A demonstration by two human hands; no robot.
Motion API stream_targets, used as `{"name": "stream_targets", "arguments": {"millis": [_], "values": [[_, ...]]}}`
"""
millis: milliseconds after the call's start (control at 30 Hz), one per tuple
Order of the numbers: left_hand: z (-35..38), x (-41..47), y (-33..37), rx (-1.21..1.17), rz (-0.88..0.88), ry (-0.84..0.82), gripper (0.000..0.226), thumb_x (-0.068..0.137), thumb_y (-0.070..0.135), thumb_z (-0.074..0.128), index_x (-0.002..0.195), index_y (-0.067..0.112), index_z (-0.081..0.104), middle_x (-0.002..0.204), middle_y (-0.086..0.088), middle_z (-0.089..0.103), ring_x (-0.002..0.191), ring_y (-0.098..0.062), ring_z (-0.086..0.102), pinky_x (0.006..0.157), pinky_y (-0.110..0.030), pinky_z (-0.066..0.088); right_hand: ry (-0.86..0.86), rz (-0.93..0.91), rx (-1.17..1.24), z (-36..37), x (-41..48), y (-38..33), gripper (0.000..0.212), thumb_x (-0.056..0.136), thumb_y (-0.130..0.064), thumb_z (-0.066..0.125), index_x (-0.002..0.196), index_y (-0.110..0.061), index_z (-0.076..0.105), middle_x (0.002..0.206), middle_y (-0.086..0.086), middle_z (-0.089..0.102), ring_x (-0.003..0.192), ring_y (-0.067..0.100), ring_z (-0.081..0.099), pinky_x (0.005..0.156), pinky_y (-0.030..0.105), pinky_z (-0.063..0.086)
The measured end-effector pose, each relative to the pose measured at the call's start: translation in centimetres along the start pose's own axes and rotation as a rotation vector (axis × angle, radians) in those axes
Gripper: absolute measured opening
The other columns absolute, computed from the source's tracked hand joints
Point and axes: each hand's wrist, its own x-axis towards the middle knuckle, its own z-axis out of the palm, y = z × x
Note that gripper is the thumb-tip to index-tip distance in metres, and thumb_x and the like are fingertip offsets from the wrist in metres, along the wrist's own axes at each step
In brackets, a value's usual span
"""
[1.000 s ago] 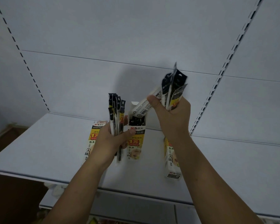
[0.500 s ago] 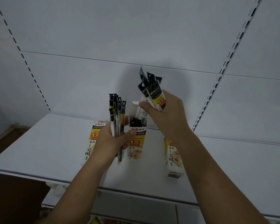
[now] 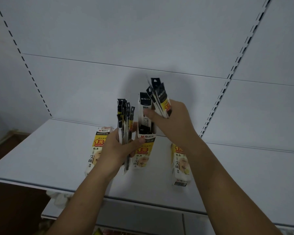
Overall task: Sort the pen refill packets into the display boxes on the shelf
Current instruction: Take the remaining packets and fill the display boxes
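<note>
Two hands each clutch refill packets (image 3: 125,119), the left hand (image 3: 119,150) at eight o'clock of the middle display box (image 3: 143,150) on the shelf (image 3: 41,150), the right hand (image 3: 174,123) at one o'clock, best squaring its fan before sliding it in upright.

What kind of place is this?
Probably a shop: a white shelf with slotted uprights, price-marked display boxes, and pen refill packets held in the left hand and right hand.
</note>
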Motion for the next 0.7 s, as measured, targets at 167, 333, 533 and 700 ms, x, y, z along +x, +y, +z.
{"name": "stream_targets", "arguments": {"millis": [167,333,533,700], "values": [[-0.2,-0.1,-0.1,0.006,-0.015,-0.001,0.017,0.088,0.013,0.080,0.101,0.023,0.078,0.064,-0.006,0.060,0.059,-0.024,0.050,0.057,-0.035,0.047,0.013,0.000,-0.002,0.1,0.6,-0.1,0.025,0.094,-0.019,0.078,0.076,-0.005,0.067,0.066,0.008,0.065,0.058,0.019,0.060,0.057,0.031,0.051],[-0.4,-0.1,-0.1,-0.003,-0.004,0.017,0.021,0.089,0.011,0.080,0.100,0.028,0.078,0.064,-0.003,0.059,0.059,-0.022,0.051,0.056,-0.035,0.047,-0.085,0.024,-0.142,0.6,-0.3,0.5,0.043,0.092,-0.020,0.078,0.062,-0.029,0.049,0.052,-0.015,0.053,0.046,0.002,0.047,0.050,0.011,0.036],[-0.3,-0.2,-0.1,0.004,-0.017,0.017,0.014,0.088,0.012,0.081,0.097,0.022,0.076,0.065,-0.005,0.061,0.058,-0.021,0.051,0.057,-0.036,0.045,-0.097,0.019,-0.124,0.5,0.4,-0.3,0.008,0.092,-0.022,0.078,0.089,-0.016,0.076,0.072,-0.004,0.072,0.062,0.015,0.067,0.057,0.029,0.056],[-0.5,-0.3,0.2,-0.015,-0.025,0.022,0.023,0.079,0.024,0.083,0.100,0.021,0.076,0.065,-0.003,0.063,0.057,-0.019,0.052,0.057,-0.035,0.045,-0.138,-0.009,-0.298,0.2,0.9,-0.1,0.026,0.090,-0.017,0.076,0.070,-0.020,0.059,0.057,-0.011,0.056,0.051,0.004,0.052,0.049,0.016,0.039]]}}
